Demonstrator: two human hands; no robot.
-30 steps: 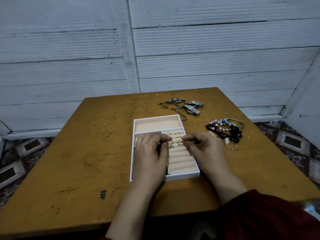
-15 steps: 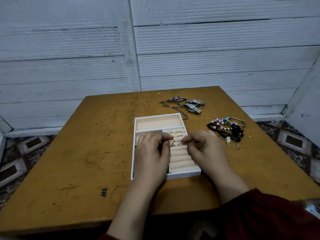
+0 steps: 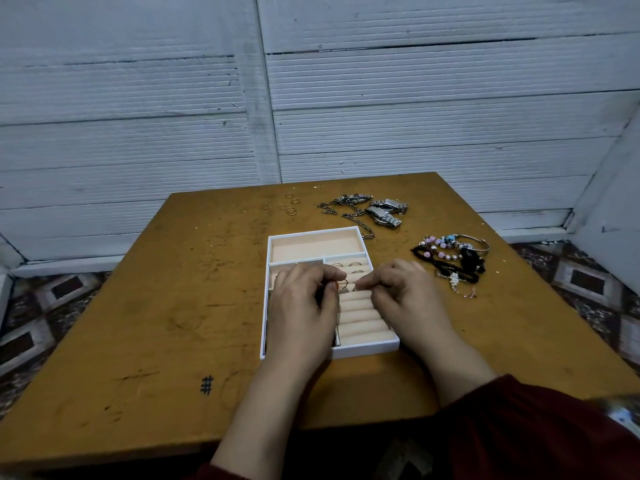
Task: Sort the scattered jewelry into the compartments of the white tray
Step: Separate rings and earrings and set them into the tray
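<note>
The white tray (image 3: 367, 350) with peach lining lies in the middle of the table. Both hands hover over its ring rolls, fingertips almost meeting. My left hand (image 3: 304, 313) has curled fingers pinching a small ring (image 3: 343, 284) that stands in a slot. My right hand (image 3: 405, 299) pinches thumb and forefinger at a second ring (image 3: 355, 288), mostly hidden by the fingertips. Several more rings (image 3: 346, 265) stand in the slots behind. The left compartments are hidden under my left hand; the long back compartment holds nothing.
Beyond the tray on the brown table (image 3: 166, 299) lie several loose rings (image 3: 288, 206), a silver chain (image 3: 346, 210) and two metal watches (image 3: 386, 211). A heap of beaded bracelets (image 3: 450, 259) lies to the right. A white wall stands behind the table.
Both hands stay over the ring rolls, fingertips working at the same slot. The view has shifted slightly; the jewelry on the table has not moved.
</note>
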